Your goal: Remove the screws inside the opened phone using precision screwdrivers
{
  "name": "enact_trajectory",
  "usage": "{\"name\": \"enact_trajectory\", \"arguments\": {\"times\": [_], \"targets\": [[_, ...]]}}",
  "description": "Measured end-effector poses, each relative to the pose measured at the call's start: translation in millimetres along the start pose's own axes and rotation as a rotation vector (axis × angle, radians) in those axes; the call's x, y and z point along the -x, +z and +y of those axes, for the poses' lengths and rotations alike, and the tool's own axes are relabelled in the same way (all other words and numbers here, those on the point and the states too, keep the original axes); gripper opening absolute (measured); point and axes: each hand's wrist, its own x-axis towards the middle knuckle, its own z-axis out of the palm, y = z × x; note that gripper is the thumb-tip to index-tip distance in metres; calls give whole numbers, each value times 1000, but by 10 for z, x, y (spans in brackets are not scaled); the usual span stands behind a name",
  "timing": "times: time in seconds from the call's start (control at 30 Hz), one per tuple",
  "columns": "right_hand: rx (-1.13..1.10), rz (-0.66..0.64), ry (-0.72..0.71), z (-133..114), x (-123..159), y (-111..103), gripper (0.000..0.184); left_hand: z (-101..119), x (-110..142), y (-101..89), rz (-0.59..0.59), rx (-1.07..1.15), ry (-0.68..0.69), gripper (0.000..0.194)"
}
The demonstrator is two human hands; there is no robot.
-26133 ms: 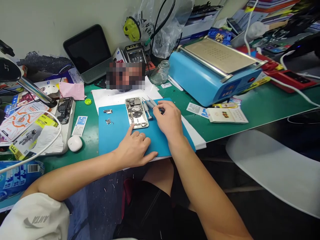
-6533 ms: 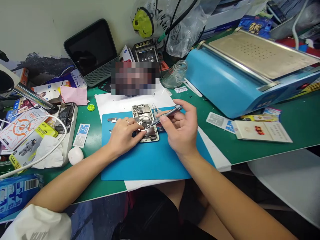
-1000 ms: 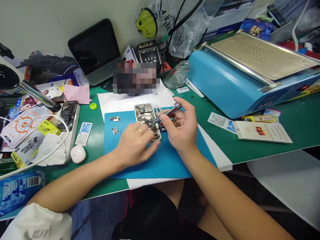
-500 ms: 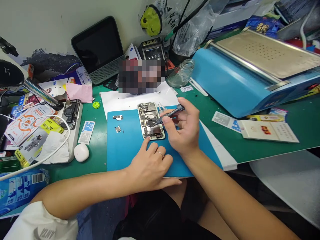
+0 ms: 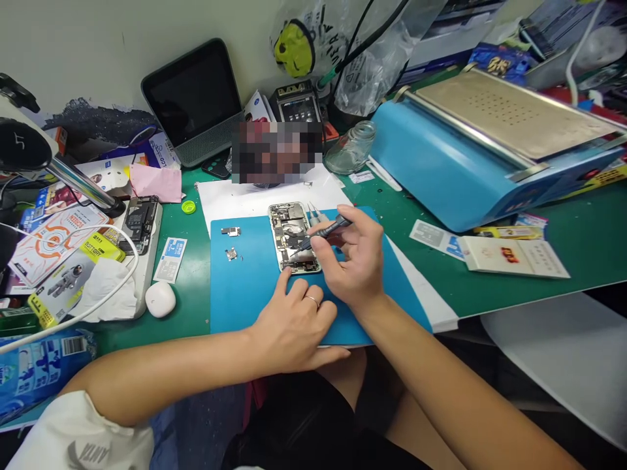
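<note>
An opened phone [image 5: 292,236] with its insides exposed lies on a blue work mat [image 5: 245,287]. My right hand [image 5: 353,261] is closed round a small dark screwdriver [image 5: 324,231] whose tip rests on the phone's middle. My left hand [image 5: 296,323] lies flat on the mat just below the phone, fingers spread, the forefinger tip touching the phone's lower edge; it wears a ring. Two small metal parts [image 5: 230,231] [image 5: 231,253] lie on the mat to the left. More tools [image 5: 312,210] lie beside the phone's upper right.
A blue heating machine [image 5: 470,143] stands at the right, a glass jar [image 5: 350,140] and a dark tablet [image 5: 196,98] at the back. Another opened phone [image 5: 140,222], a white earbud case [image 5: 160,299], leaflets and a white cable crowd the left. Cards [image 5: 509,254] lie at the right.
My left hand has come off the phone and settled flat on the mat below it. My right hand kept the screwdriver and lowered its tip onto the phone.
</note>
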Motion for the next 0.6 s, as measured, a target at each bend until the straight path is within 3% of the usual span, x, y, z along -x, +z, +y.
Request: {"name": "enact_trajectory", "arguments": {"times": [0.33, 0.6], "targets": [[68, -32, -165, -59, 12, 2, 66, -7, 18, 62, 29, 5, -1, 58], [96, -55, -212, -54, 22, -12, 66, -12, 3, 25, -9, 9, 17, 57]]}}
